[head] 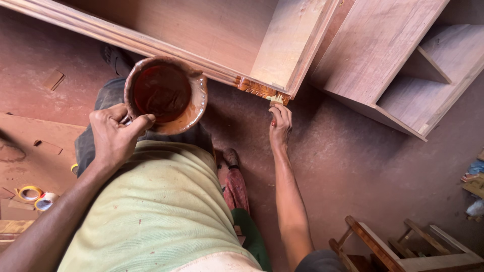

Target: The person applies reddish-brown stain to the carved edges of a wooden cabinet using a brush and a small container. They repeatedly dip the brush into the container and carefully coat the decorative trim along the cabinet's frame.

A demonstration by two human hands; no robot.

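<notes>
While the view looks straight down over a pale green shirt (156, 211), a large unfinished wooden cabinet (227, 35) is seen lying across the top, with a second shelved unit (398, 65) just beside it on the right. Both are set on a dusty reddish floor (353, 171), where tape rolls (36, 196) are scattered at the left and a small wooden frame (403, 247) stands at the lower right. A round bowl (166, 94), smeared and filled with dark red-brown stain, is gripped at its rim by the left hand (115, 136), thumb over the edge. A carved corner trim (261, 90), already glossy orange-brown, is touched by a small brush (275, 103) with pale bristles and a red handle. The brush is pinched by closed fingers of the right hand (280, 126). Its long axis is held nearly vertical in the picture, bristles pointed up towards the cabinet, handle down into the hand
</notes>
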